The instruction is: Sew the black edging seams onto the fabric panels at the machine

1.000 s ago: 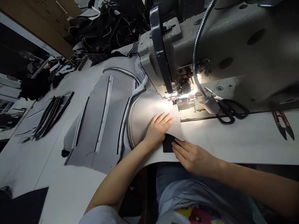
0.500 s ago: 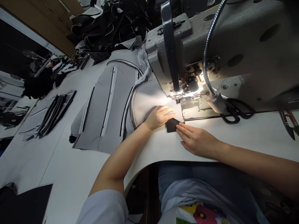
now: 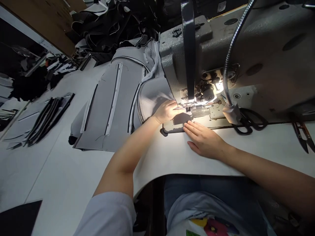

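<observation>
Just right of the frame's centre, under the lamp glare, the left hand [image 3: 167,110] lies with fingers together flat on the grey fabric [image 3: 152,98], and the right hand [image 3: 203,139] lies with fingers slightly spread, tips on the small dark patch [image 3: 181,118], both close beside the presser foot [image 3: 190,105] of the sewing machine [image 3: 221,42]. That closeness risks a pricked fingertip, and the loose patch may slide. The fabric looks finely ribbed, with pale piping, on a smooth white surface [image 3: 73,177].

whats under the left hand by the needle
The left hand presses flat on the grey fabric panel, at the edge beside the presser foot of the sewing machine. The fabric beneath the palm is covered, so any seam or black patch there cannot be seen.
</observation>
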Action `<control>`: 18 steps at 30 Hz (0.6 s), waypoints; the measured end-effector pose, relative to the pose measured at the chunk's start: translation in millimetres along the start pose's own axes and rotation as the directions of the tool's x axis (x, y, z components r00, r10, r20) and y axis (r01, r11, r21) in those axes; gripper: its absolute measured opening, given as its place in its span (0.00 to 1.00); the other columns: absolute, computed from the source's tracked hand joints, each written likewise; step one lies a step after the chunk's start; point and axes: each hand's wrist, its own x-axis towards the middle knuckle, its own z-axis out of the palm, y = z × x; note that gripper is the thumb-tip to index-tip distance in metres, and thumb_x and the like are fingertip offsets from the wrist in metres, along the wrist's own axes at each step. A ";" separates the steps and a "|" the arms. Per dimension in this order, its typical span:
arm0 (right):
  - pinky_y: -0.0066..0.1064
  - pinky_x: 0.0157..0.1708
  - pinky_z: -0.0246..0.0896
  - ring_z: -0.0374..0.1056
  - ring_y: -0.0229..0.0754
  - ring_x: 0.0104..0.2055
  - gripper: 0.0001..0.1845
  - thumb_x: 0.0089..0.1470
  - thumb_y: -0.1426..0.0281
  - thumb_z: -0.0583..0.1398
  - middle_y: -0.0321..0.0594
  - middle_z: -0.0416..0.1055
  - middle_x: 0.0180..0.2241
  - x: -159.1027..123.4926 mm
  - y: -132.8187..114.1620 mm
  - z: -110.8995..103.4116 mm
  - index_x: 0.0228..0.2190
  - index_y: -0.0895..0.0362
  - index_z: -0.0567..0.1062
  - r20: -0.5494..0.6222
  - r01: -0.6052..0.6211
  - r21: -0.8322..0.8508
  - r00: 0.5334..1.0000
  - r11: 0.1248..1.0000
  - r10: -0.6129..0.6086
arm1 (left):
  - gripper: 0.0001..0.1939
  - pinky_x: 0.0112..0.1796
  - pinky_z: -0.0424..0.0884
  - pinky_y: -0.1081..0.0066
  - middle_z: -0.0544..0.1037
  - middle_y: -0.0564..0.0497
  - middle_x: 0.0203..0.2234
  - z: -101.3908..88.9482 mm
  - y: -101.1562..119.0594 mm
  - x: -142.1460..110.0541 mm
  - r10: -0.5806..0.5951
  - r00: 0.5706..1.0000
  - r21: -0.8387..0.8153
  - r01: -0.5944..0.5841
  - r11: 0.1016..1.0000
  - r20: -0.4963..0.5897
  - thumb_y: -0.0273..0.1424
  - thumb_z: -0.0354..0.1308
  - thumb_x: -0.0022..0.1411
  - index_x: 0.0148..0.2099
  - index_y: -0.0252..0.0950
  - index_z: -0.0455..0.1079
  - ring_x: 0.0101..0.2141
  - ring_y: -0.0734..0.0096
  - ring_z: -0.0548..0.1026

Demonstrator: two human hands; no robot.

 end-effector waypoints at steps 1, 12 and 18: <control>0.49 0.60 0.64 0.63 0.59 0.61 0.26 0.62 0.69 0.53 0.61 0.67 0.58 -0.2 -0.1 0.0 0.54 0.76 0.71 0.002 -0.005 0.006 1.000 1.000 0.005 | 0.19 0.48 0.70 0.62 0.80 0.46 0.42 0.4 -3.6 2.1 -0.005 1.000 -0.011 0.005 1.000 -0.004 0.37 0.45 0.74 0.48 0.42 0.78 0.45 0.64 0.75; 0.50 0.61 0.62 0.61 0.57 0.63 0.24 0.62 0.71 0.53 0.60 0.66 0.59 0.1 1.7 -0.7 0.55 0.73 0.71 0.004 -0.027 0.071 1.000 0.997 0.027 | 0.21 0.51 0.69 0.60 0.79 0.44 0.38 4.8 -16.9 10.1 -0.089 0.996 -0.082 0.087 0.993 -0.023 0.40 0.45 0.74 0.46 0.38 0.78 0.46 0.61 0.75; 0.51 0.61 0.62 0.61 0.55 0.63 0.23 0.61 0.72 0.54 0.57 0.67 0.59 -2.6 2.0 0.4 0.56 0.67 0.70 0.004 -0.038 0.086 0.999 0.996 0.038 | 0.16 0.53 0.68 0.58 0.78 0.43 0.46 -4.4 15.7 -5.6 -0.151 0.988 0.016 0.152 0.988 -0.039 0.32 0.48 0.72 0.48 0.41 0.79 0.51 0.59 0.73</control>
